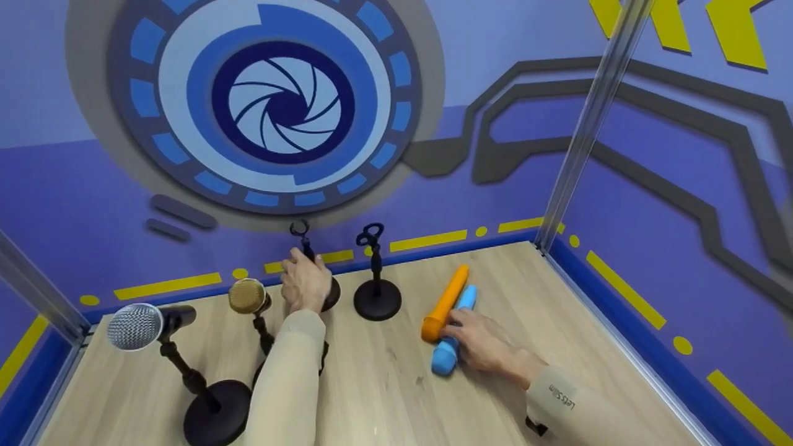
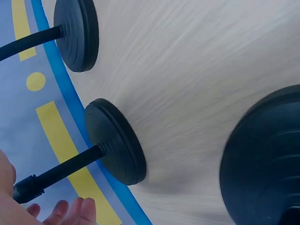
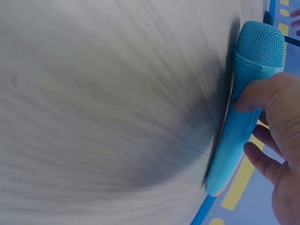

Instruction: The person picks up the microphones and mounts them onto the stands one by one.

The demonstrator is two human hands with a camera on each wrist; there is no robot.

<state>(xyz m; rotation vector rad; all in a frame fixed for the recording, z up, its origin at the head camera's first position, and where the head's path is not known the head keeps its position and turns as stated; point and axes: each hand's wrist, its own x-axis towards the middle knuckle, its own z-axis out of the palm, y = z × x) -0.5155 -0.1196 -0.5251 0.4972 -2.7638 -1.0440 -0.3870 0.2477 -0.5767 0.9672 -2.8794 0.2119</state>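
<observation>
My left hand point(image 1: 306, 282) is around the upper pole of an unloaded black microphone stand point(image 2: 70, 166); its finger contact is partly hidden. That stand's round base is at the table's back edge. Toward the right, my right hand point(image 1: 480, 344) grips a blue microphone point(image 3: 239, 126) lying slantwise on the table, thumb on its near side just below the mesh head. An orange microphone point(image 1: 452, 297) lies alongside the blue one. Between the hands stands a second unloaded microphone stand point(image 1: 376, 300), upright with its clip on top.
At the left, a silver-headed microphone point(image 1: 136, 327) sits on a black stand point(image 1: 217, 412). A gold-headed microphone point(image 1: 248, 296) is on another stand, partly hidden by my left arm. Purple panels point(image 1: 495, 204) and a metal post point(image 1: 579, 136) border the wooden table point(image 1: 396, 384).
</observation>
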